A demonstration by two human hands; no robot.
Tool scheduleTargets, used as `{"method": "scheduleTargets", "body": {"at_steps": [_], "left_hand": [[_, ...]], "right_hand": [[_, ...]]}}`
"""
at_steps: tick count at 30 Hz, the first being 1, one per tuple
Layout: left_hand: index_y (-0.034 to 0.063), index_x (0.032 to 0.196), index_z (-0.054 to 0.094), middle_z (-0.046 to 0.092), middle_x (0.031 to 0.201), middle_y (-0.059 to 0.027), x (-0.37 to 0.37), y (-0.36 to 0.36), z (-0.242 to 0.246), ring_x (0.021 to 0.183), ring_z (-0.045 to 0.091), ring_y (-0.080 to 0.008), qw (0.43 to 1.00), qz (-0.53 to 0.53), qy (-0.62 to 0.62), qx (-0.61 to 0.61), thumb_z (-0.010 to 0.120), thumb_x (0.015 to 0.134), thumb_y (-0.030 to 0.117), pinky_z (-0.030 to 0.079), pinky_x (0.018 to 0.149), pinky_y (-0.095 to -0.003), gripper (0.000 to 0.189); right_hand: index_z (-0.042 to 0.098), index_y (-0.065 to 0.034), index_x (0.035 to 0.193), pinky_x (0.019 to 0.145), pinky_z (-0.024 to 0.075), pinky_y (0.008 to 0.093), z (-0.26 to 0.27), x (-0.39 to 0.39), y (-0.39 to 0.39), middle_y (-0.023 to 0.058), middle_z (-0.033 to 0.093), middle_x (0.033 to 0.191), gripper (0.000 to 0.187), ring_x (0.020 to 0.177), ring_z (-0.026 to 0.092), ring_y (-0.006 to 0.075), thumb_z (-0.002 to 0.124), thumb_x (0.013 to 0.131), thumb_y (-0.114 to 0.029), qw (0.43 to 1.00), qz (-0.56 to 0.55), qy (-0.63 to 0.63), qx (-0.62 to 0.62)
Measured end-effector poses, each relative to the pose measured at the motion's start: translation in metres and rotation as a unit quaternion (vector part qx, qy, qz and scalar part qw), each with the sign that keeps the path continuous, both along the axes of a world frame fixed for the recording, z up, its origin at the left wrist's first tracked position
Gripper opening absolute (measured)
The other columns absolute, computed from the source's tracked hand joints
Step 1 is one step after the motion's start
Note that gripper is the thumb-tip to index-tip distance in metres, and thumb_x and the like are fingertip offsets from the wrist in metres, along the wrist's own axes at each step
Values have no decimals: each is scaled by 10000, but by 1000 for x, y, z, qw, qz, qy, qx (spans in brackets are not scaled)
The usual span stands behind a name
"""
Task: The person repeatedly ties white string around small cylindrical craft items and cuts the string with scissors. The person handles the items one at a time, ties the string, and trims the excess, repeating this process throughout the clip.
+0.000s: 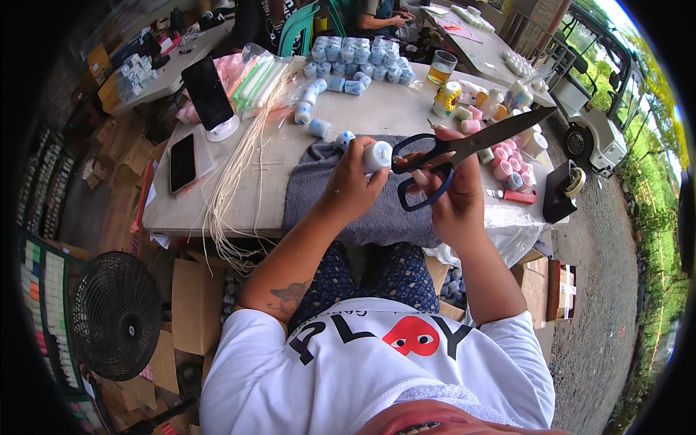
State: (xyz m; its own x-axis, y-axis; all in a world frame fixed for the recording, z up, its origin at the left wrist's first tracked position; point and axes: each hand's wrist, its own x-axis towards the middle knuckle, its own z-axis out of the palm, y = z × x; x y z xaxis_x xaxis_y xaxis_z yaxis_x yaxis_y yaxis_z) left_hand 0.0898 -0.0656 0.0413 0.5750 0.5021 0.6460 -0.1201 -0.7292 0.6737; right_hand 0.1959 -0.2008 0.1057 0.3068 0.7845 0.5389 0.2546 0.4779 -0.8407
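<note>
My left hand (356,182) grips a small white candle (378,156), its flat end facing right. My right hand (455,196) holds a pair of scissors (478,136) with dark blue handles. The blades lie together and point to the upper right, away from the candle. The handle loops are close to the candle's end; whether they touch it I cannot tell. Just beyond my left hand lies a candle with blue spots (345,140). Under both hands a grey towel (321,185) covers the table's front edge.
A bundle of pale wick cords (231,190) hangs over the table edge. Blue-patterned candles (359,54) are stacked at the back, near a glass of amber liquid (442,68). Pink candles (511,160), a red-handled knife (514,196) and a tape dispenser (560,193) sit right; two phones (183,163) left.
</note>
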Motion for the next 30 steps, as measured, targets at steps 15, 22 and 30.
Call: {"method": "scheduleTargets", "body": {"at_steps": [15, 22, 30], "left_hand": [[18, 1118, 416, 581, 1016, -234, 1, 17, -16, 933, 611, -404, 999, 26, -2, -31, 672, 787, 58, 499, 773, -432, 420], [14, 1115, 420, 586, 984, -229, -4, 11, -13, 910, 618, -403, 999, 29, -15, -31, 681, 776, 74, 501, 755, -423, 432], [51, 1129, 440, 607, 1031, -147, -10, 17, -15, 940, 633, -282, 978, -51, 3, -201, 678, 846, 96, 504, 790, -376, 372]], "right_hand": [[261, -33, 1416, 936, 431, 279, 11, -5, 7, 111, 588, 1106, 555, 1083, 575, 152, 517, 927, 22, 997, 42, 1, 66], [238, -31, 1410, 894, 474, 290, 25, -15, -1, 141, 568, 1147, 549, 1089, 590, 198, 470, 923, 69, 999, -3, -19, 49], [337, -74, 1389, 903, 467, 289, -4, 5, 3, 58, 550, 1052, 573, 996, 582, 143, 613, 892, -2, 983, 114, 144, -13]]}}
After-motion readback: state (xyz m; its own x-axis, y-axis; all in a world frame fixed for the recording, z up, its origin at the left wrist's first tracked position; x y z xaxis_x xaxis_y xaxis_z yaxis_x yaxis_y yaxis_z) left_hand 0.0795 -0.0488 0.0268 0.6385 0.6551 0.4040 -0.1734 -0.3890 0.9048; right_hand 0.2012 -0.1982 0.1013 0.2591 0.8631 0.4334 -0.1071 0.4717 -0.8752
